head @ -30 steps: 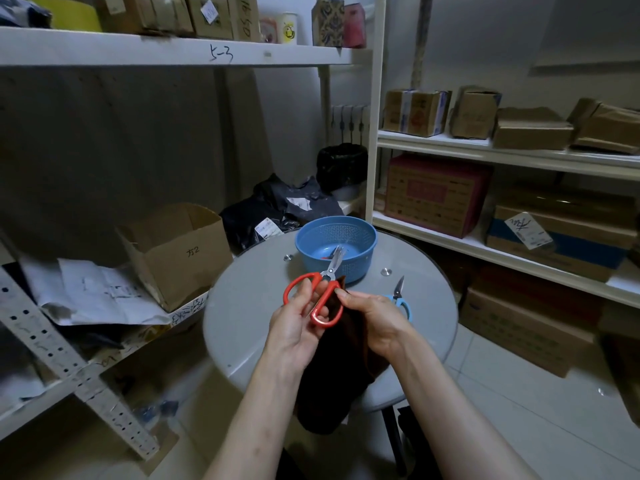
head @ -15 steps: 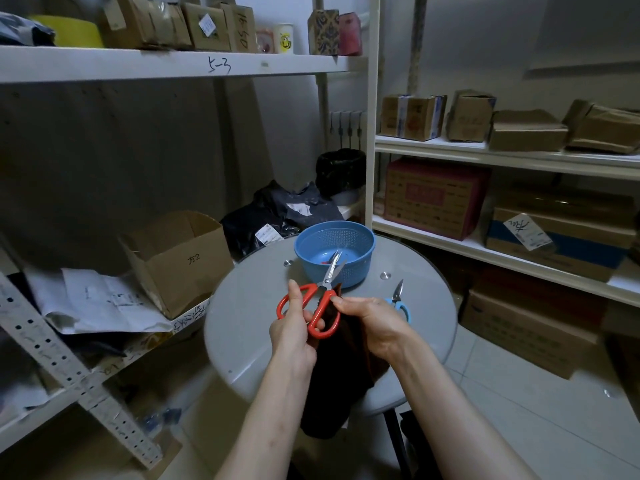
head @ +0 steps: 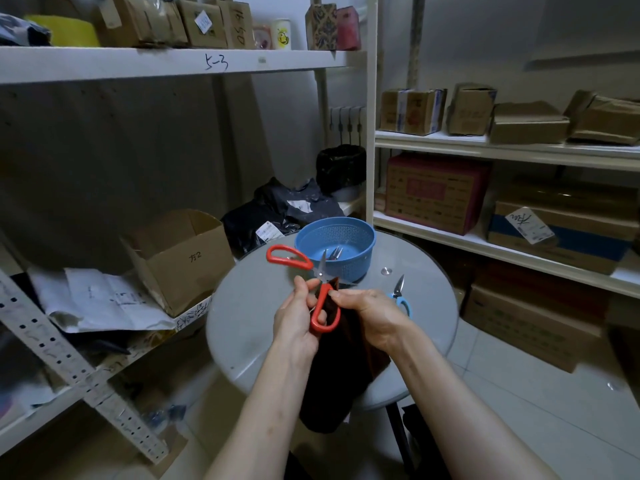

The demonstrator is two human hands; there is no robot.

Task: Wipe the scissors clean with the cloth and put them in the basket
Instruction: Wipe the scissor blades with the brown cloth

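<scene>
Storeroom w/ metal shelving and stacked cardboard boxes; a round grey desk (head: 249, 306) stands in the middle. Step in hand: the wipe. Red-handled scissors (head: 322, 268) are held above the desk just in front of the basket, spread wide open, one loop up and to the left. The other loop sits in the left hand (head: 298, 320), fingers curled round it. Right hand (head: 372, 317) pinches the dark cloth (head: 346, 358) btwn thumb & fingertips at the pivot/blades; the rest of the cloth hangs past the desk edge.

Prob. mid-wipe. Next: draw the cloth along each blade away from the edge, close the scissors, reach fwd.

Blue basket (head: 356, 265) at the far side holds what looks like small snips (head: 334, 252). Blue-handled scissors (head: 403, 301) lie on the desk by the right hand.
</scene>
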